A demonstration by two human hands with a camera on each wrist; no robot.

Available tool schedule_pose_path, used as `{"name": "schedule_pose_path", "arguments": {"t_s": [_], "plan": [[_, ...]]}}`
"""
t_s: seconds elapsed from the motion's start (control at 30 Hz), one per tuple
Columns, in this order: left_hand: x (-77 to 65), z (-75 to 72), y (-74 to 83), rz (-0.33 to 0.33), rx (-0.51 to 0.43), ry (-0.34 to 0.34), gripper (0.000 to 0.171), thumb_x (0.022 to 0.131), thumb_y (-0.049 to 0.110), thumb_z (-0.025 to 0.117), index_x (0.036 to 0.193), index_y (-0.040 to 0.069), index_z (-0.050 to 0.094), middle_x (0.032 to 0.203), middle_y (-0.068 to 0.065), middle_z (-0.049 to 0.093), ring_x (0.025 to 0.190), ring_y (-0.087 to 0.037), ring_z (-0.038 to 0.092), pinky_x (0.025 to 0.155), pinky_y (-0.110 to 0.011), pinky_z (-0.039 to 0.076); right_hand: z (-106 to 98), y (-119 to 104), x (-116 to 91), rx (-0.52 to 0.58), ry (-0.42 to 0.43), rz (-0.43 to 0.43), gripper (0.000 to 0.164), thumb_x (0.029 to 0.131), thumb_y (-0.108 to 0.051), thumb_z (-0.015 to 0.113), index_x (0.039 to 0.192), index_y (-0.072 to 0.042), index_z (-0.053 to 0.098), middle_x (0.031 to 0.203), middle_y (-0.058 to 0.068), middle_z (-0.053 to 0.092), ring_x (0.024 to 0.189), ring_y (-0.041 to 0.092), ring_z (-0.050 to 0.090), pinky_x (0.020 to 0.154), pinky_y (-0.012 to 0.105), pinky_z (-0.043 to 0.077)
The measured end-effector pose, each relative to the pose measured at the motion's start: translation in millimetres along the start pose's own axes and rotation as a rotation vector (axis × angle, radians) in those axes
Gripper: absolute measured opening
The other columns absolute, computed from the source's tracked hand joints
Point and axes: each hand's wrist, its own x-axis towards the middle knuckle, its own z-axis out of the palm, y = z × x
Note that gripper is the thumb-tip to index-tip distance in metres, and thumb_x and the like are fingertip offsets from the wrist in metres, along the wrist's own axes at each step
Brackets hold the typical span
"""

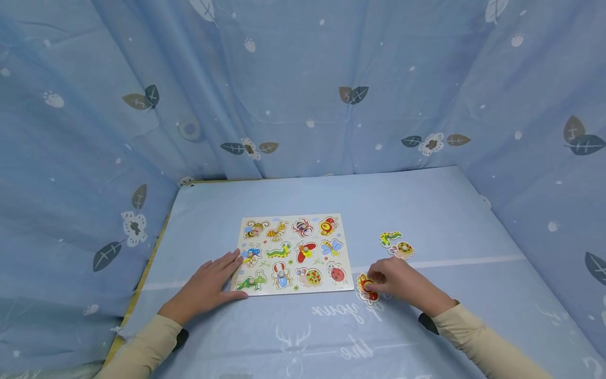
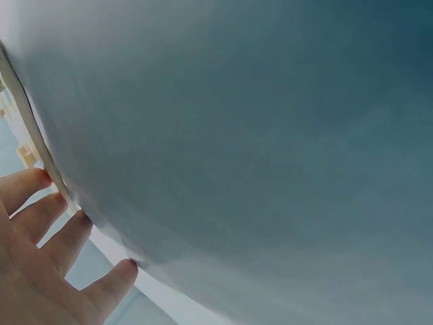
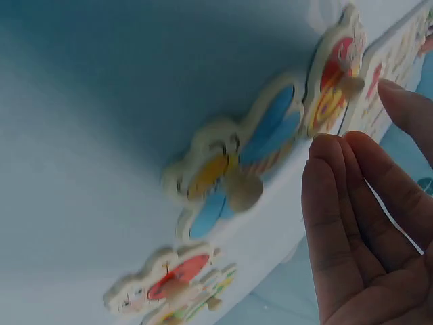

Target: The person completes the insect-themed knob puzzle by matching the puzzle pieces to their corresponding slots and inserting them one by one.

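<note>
My left hand [image 1: 210, 281] rests at the left edge of a wooden insect puzzle board [image 1: 293, 290], its fingers spread. In the left wrist view, the fingertips [image 2: 67, 237] touch the board's edge. My right hand [image 1: 400, 279] is right of the board, over a red and yellow butterfly piece [image 1: 364, 296]. In the right wrist view, the thumb and fingers are apart, close around the wooden knob [image 3: 350, 85] of that piece. A blue-winged dragonfly piece [image 3: 270, 128] lies beside it, hidden by the hand in the head view.
A green caterpillar piece [image 1: 390, 238] and a snail piece [image 1: 402, 250] lie farther back on the right. A red ladybug piece [image 3: 193, 271] shows in the right wrist view. Blue patterned curtains [image 1: 303, 63] stand around the cloth-covered table [image 1: 402, 200].
</note>
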Motion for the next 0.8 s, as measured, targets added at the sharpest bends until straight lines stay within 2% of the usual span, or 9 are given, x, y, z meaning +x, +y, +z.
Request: {"name": "schedule_pose_path", "arguments": {"t_s": [0.2,0.43,0.8], "plan": [[-0.2,-1.0,0.7,0.011,-0.001,0.006,0.102,0.085,0.078,0.062,0.159,0.01,0.043,0.168,-0.009,0.036,0.153,-0.037,0.039,0.116,-0.069,0.035,9.6,-4.6,0.8,-0.029,-0.009,-0.014,0.017,0.083,-0.022,0.088,0.076,-0.021,0.072,0.067,-0.017,0.058,0.061,-0.005,0.047,0.056,0.018,0.044],[-0.6,0.7,-3.5,0.034,-0.008,0.022,0.101,0.086,0.076,0.064,0.159,0.011,0.041,0.169,-0.008,0.035,0.153,-0.036,0.039,0.115,-0.069,0.036,8.2,-11.6,0.4,-0.048,-0.003,-0.011,0.022,0.084,-0.017,0.086,0.07,-0.022,0.069,0.062,-0.017,0.055,0.057,-0.004,0.045,0.054,0.017,0.041],[-0.6,0.8,-3.1,0.03,-0.002,0.024,0.102,0.085,0.078,0.063,0.159,0.011,0.042,0.168,-0.009,0.036,0.152,-0.036,0.04,0.115,-0.069,0.036,11.6,-12.3,1.6,-0.039,-0.009,0.017,0.02,0.085,-0.017,0.085,0.071,-0.021,0.071,0.061,-0.017,0.057,0.055,-0.004,0.047,0.053,0.018,0.043]]}}
